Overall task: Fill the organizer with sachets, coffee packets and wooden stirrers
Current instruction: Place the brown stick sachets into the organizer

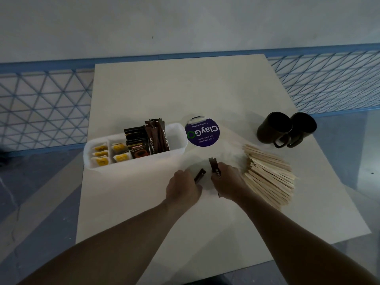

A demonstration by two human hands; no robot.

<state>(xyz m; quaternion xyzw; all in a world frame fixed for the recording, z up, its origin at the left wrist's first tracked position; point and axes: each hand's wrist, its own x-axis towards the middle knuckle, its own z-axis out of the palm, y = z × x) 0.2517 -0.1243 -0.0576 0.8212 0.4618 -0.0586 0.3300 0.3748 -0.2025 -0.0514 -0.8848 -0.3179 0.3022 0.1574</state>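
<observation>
A white plastic organizer (176,150) lies on the table left of centre. Its left compartments hold yellow sachets (101,155), the middle holds dark coffee packets (137,150) and upright brown stick packets (157,136); its right end looks bare. My left hand (183,188) grips a brown stick packet (199,175) just in front of the organizer. My right hand (227,179) holds another brown stick packet (213,166), tilted upright. A fanned pile of wooden stirrers (269,175) lies right beside my right hand.
A round purple "ClayGo" sticker (202,131) sits on the white table (185,89) behind my hands. Two dark mugs (285,128) stand at the right edge. A blue lattice railing (41,108) runs behind the table.
</observation>
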